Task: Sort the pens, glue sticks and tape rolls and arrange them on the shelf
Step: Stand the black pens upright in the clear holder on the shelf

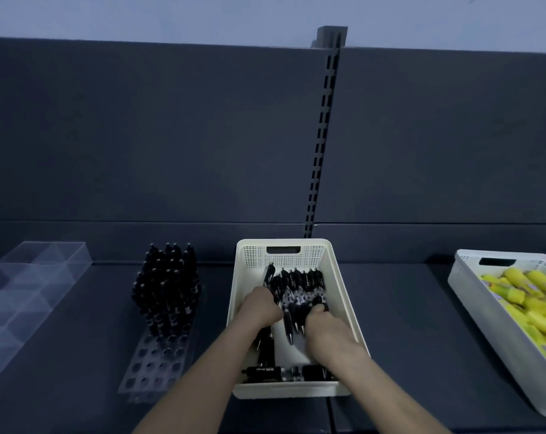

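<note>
A bundle of black pens (pixel 296 296), lying in the cream basket (pixel 284 243) at the middle of the shelf (pixel 406 324), was gripped from both sides, the left hand (pixel 260 306) curled round its left edge and the right hand (pixel 328 328) closed over its right. To the left, upright pens (pixel 168 292) were held in a clear perforated stand (pixel 154 369) beside a clear divided tray (pixel 30 286); yellow glue sticks (pixel 525 296) were heaped in a white basket (pixel 470 296) to the right.
</note>
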